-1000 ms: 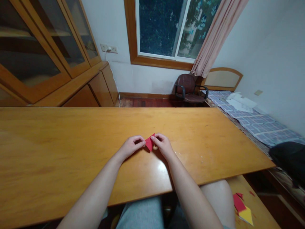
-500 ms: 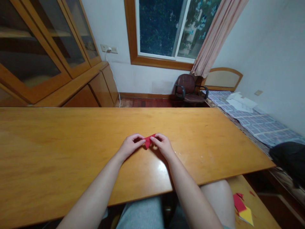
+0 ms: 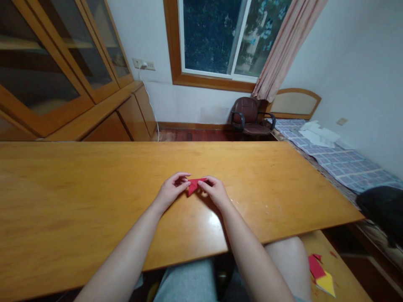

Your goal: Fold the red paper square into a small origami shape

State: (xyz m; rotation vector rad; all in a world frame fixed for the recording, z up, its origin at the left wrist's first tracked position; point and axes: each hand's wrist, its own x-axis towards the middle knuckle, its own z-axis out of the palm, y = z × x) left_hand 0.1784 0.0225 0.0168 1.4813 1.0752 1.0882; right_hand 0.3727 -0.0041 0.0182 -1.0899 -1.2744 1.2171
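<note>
As the red paper (image 3: 192,185) swings round, its loose point now drops towards seven o'clock, where moments ago it hung near six, and up goes the left forefinger! That hands most of the hold to the right, by the look of it, so the fold is being turned rather than pressed.

The right hand (image 3: 215,192), at three o'clock, has thumb and fingers clamped on the paper's corner. At nine o'clock, the left hand (image 3: 170,191) has thumb and forefinger parted, the thumb seemingly against the near edge; what its hidden fingers do, I can't tell.

Beneath it all lies the bench (image 3: 94,188). Out at four o'clock, a red piece (image 3: 316,267) touches a yellow piece (image 3: 327,285) on a lower wooden surface (image 3: 346,272). Between one and two, a brown chair (image 3: 248,113); twelve, the window (image 3: 208,37).
</note>
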